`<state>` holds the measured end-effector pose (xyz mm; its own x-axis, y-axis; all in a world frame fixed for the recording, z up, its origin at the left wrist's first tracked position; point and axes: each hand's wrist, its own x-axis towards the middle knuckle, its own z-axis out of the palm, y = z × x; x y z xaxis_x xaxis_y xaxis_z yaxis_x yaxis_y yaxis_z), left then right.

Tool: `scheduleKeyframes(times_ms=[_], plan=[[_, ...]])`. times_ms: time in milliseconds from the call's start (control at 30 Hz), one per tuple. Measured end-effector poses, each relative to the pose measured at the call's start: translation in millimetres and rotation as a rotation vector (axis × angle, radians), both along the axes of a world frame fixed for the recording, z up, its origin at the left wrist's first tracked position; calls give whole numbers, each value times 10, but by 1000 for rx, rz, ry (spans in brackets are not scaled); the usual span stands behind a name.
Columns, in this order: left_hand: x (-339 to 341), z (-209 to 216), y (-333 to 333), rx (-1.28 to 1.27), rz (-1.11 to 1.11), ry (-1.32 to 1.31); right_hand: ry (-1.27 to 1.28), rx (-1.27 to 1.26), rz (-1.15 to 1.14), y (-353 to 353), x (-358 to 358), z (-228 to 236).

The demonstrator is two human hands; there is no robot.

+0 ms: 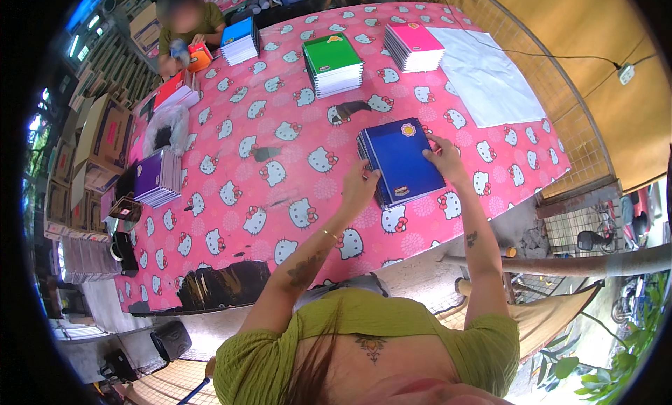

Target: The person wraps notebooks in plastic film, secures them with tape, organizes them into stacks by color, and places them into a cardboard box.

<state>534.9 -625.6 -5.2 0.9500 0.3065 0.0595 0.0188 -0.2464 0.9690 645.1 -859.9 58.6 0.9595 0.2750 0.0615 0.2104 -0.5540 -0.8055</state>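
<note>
A small stack of dark blue spiral notebooks (402,157) lies on the pink patterned tablecloth, to the right of the table's middle. The top cover carries a round flower sticker and a small label. My left hand (360,185) is closed on the stack's spiral-bound left edge, fingers curled and thumb over the cover. At the opposite edge my right hand (445,159) grips the side, its thumb on the cover and its fingers around the upper right. Both hands touch the stack at once. The undersides of the fingers are partly hidden.
Beyond stand stacks of green notebooks (332,64), pink notebooks (414,47) and light-blue notebooks (240,41). Purple notebooks (158,178) and red notebooks (176,90) line the left side. White sheeting (486,76) covers the far right. A person (185,27) sits at the far left, handling an orange item.
</note>
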Motion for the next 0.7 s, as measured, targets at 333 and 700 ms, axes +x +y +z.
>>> scheduleKeyframes(times_ms=[333,700], plan=[[77,-175,-352,-163,-37,-107,483,305,129,85,0,-42],[-638,-65,1608,-98,511,28,-36,468,-57,316,-228,561]])
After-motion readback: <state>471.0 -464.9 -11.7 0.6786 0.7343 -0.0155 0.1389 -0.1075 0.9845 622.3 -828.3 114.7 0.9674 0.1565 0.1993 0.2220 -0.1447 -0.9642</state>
